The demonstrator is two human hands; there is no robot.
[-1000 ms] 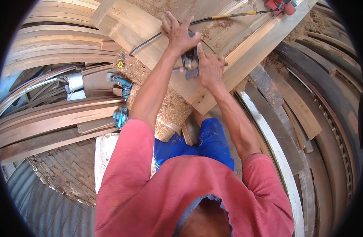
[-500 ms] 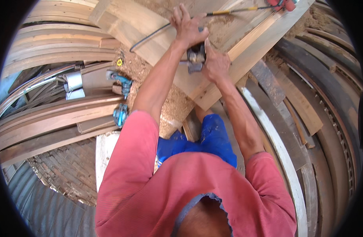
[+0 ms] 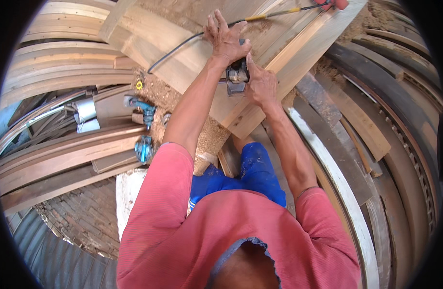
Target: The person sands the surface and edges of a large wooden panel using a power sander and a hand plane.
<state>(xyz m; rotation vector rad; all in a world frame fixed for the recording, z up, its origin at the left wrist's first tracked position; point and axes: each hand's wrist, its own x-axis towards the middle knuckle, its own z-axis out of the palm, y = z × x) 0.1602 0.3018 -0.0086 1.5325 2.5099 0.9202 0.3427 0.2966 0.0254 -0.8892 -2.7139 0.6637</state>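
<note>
A dark, compact block-shaped tool [image 3: 237,75] sits on the pale wooden boards, with a greyish block at its near end and a thin bar sticking out on its left. My right hand [image 3: 261,85] grips its right side, fingers curled and the index finger pointing forward along it. Over the tool's far end lies my left hand [image 3: 226,42], fingers spread and thumb reaching toward the right hand. The tool's exact kind is hidden by my hands. Beneath it, a wide wooden panel [image 3: 168,36] meets a narrower light board [image 3: 310,50] along its right edge.
A black cord [image 3: 175,48] with a yellow section crosses the panel toward a red object [image 3: 335,4]. Left, two teal power tools [image 3: 147,110] lie among wood shavings [image 3: 207,137] and a yellow ring-shaped item [image 3: 139,85]. Planks are stacked left; a white-edged board [image 3: 335,180] runs along the right.
The whole view has shifted slightly, with the panel and cord sitting a little further left. Both hands stay on the tool, with little change in their hold.
</note>
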